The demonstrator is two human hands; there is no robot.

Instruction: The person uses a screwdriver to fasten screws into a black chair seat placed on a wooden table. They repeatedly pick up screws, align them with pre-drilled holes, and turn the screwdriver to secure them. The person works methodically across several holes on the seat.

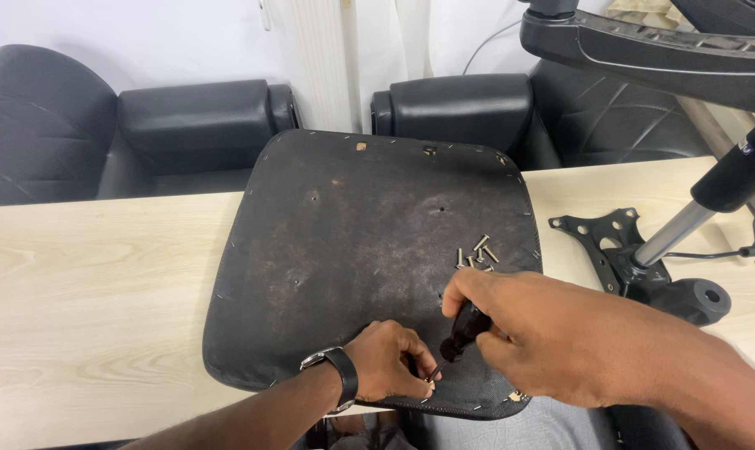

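A white wall and two black leather armchairs (186, 117) stand behind a long pale wood worktop (94, 283). On the worktop lies the largest thing, an upturned black seat pad (344, 242), its worn underside facing up and its near edge overhanging toward the person. To the right a black chair armrest frame (644, 50) reaches in from above, and under it a chair base mechanism with a metal gas column (644, 258) rests on the worktop, just beside the seat pad.

The right hand (552, 333) has its fingers clenched around the black handle of a screwdriver (460, 333), the tip angled down at the seat pad's near edge. The left hand (386, 362), with a wristwatch (336, 375) on it, has its fingers pinched at that same spot, seemingly on a small fastener, though it is too small to tell for sure.

To do this well, I judge the tip should stay square to the fastener, with the left fingers kept out of the blade's line.

A small heap of loose silver screws (475, 254) lies on the seat pad just beyond the right hand; a careless sweep could scatter them.
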